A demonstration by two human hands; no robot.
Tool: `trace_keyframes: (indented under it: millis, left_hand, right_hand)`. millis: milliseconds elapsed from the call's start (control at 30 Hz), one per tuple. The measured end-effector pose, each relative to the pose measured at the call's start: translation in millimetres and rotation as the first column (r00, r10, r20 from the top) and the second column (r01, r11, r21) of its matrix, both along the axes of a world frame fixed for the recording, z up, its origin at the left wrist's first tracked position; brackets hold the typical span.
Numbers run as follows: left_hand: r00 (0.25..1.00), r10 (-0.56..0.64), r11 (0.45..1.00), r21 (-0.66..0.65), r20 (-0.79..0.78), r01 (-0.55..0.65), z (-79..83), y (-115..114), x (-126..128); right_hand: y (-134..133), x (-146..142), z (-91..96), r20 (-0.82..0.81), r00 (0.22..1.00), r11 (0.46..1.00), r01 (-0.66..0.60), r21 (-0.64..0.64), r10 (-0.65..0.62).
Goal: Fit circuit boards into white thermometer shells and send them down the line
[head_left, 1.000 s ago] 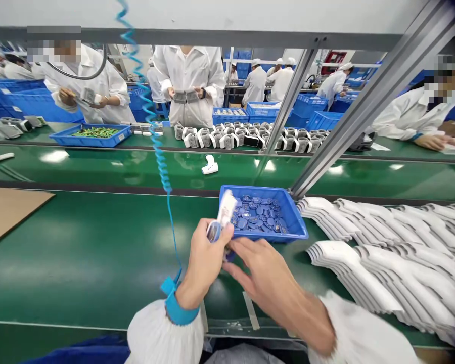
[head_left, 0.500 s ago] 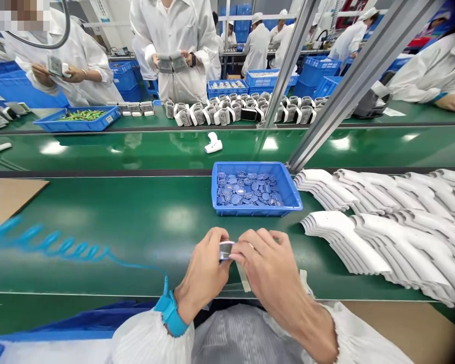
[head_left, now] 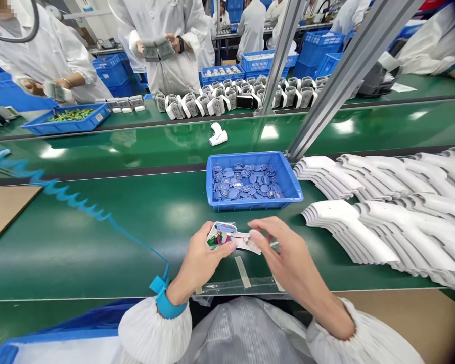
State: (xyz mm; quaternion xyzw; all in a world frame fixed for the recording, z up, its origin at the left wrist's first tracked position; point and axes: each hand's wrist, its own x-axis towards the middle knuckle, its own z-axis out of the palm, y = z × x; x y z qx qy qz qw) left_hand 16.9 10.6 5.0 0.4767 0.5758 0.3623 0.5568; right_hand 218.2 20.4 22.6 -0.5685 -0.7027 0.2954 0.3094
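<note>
A white housing (head_left: 243, 240) was held above the near middle of the green tabletop (head_left: 136, 217), on the near side of the blue tray (head_left: 250, 205). Its left end was clasped by the curled fingers of the left hand (head_left: 201, 259), with its inside bared. The thumb and forefinger of the right hand (head_left: 282, 245) were parted widely at the housing's right end, and nothing was seen gripped between them. The step in hand was judged to be work on the inside parts, a green circuit board (head_left: 212, 240) and a blue piece (head_left: 226, 227) among them. For the next move, a steady left grip and care around the thin red wire (head_left: 220, 236) seemed to be called for. The board was partly covered by the left fingers; whether the housing was touched by the right thumb could not be told, and the housing's underside was hidden
</note>
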Motion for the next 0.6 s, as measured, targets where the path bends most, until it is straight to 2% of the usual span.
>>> trace_keyframes:
  millis: [67, 133, 233, 300, 333, 367, 433, 500, 567, 600]
  left_hand:
    - [0.996, -0.04, 0.997, 0.059, -0.084, 0.045, 4.6, -2, 1]
    - [0.979, -0.074, 0.991, 0.092, -0.189, 0.092, 8.8, -5, 1]
    - [0.947, -0.082, 0.986, 0.116, -0.312, 0.123, 9.3, -8, 0]
    - [0.957, -0.037, 0.994, 0.084, -0.289, 0.064, 5.9, -6, -3]
    - [0.971, 0.002, 0.999, 0.042, -0.238, 0.008, 3.8, -5, -5]
    - [0.985, 0.046, 0.999, -0.016, -0.168, -0.05, 2.0, -3, -7]
    - [0.992, 0.128, 0.981, -0.144, -0.005, -0.127, -0.1, -1, -11]
    - [0.976, 0.178, 0.963, -0.225, 0.125, -0.147, 0.1, -1, -16]
    - [0.96, 0.197, 0.957, -0.252, 0.2, -0.144, 1.4, -1, -19]
    - [0.952, 0.209, 0.954, -0.261, 0.222, -0.149, 2.0, -2, -20]
  right_hand:
    - [8, -14, 3.0, -0.004, 0.998, 0.998, -0.059, -0.025, 0.059]
    - [12, -27, 9.6, 0.048, 0.995, 0.996, -0.089, 0.003, 0.089]
    - [11, -36, 30.1, 0.17, 0.982, 0.963, -0.121, 0.241, 0.08]
    - [9, -33, 42.0, 0.227, 0.974, 0.907, -0.096, 0.41, 0.001]
    - [8, -27, 43.3, 0.251, 0.966, 0.892, -0.065, 0.448, -0.055]
    - [8, -19, 40.0, 0.285, 0.952, 0.892, -0.031, 0.451, -0.111]
    - [7, 2, 19.5, 0.393, 0.901, 0.922, 0.02, 0.387, -0.184]
    - [4, 24, -11.7, 0.509, 0.837, 0.943, 0.024, 0.332, -0.2]
    - [-2, 43, -37.9, 0.541, 0.822, 0.964, 0.038, 0.262, -0.18]
    - [-5, 51, -45.1, 0.534, 0.826, 0.966, 0.045, 0.254, -0.179]
